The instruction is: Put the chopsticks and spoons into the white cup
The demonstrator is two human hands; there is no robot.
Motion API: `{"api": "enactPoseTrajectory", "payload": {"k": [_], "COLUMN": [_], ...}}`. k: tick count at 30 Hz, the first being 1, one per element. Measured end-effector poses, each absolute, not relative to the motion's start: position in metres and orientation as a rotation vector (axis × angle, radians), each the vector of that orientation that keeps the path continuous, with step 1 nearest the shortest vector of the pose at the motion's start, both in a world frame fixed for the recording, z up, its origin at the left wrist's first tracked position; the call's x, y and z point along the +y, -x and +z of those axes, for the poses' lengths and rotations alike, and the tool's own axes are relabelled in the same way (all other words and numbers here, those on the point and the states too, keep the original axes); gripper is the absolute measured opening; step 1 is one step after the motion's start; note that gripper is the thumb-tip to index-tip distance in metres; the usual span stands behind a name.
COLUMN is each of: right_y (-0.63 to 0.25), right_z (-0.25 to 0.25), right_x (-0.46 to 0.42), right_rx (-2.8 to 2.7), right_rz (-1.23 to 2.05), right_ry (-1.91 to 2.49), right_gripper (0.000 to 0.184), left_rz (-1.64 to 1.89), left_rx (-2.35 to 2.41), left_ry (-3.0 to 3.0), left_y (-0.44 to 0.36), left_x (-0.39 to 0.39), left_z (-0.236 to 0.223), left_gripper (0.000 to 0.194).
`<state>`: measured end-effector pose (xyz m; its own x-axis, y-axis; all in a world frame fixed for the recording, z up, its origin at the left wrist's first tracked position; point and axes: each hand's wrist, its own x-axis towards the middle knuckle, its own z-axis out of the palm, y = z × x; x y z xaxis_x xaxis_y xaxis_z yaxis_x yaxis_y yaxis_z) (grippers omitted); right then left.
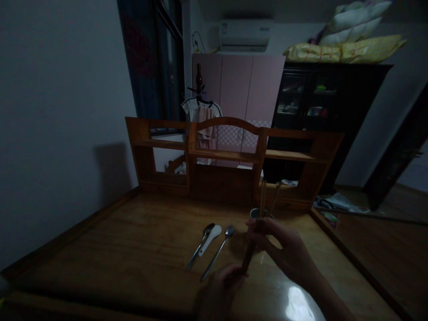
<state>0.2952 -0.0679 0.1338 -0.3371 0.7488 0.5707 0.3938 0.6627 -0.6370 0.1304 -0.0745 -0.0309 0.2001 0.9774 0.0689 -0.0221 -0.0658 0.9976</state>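
Note:
Dark brown chopsticks (pixel 249 256), bunched together and slanting, are held between my two hands over the wooden desk. Around their lower end my left hand (pixel 222 285) is closed. My right hand (pixel 279 245) pinches their upper end; how many there are is hard to make out in the dim light. Just behind my right hand stands a cup (pixel 254 213), mostly hidden, with several lighter chopsticks (pixel 274 198) rising from it. Left of the hands lie a metal spoon (pixel 202 243), a white spoon (pixel 210 238) and a long-handled metal spoon (pixel 220 249), side by side.
A low wooden shelf unit (pixel 224 156) runs along the back of the desk (pixel 133 249). A wall (pixel 67 133) borders the left side. Farther off are a pink wardrobe (pixel 234 84), hanging clothes (pixel 203 113) and a dark cabinet (pixel 310 107).

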Motion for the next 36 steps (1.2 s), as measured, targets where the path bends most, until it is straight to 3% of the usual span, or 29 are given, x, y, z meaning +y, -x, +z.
{"api": "enactPoseTrajectory", "payload": {"k": [4, 25, 30, 36], "right_y": [-0.297, -0.302, -0.314, -0.376], "right_z": [0.138, 0.147, 0.153, 0.181], "right_x": [-0.067, -0.065, -0.067, -0.065], "right_rx": [-1.983, -2.087, -2.024, -1.518], "right_rz": [0.552, 0.524, 0.552, 0.111], "right_ry": [0.966, 0.983, 1.013, 1.134], "right_gripper": [0.005, 0.007, 0.011, 0.013], "left_rz": [1.118, 1.05, 1.108, 1.269], "left_rx": [1.017, 1.302, 1.167, 1.216], "left_ry": [-1.387, -1.638, -1.488, -1.292], "left_y": [-0.129, -0.136, -0.138, -0.138], "left_x": [-0.073, -0.08, -0.075, -0.072], "left_z": [-0.032, -0.023, -0.031, -0.03], "left_gripper": [0.021, 0.026, 0.019, 0.04]}}
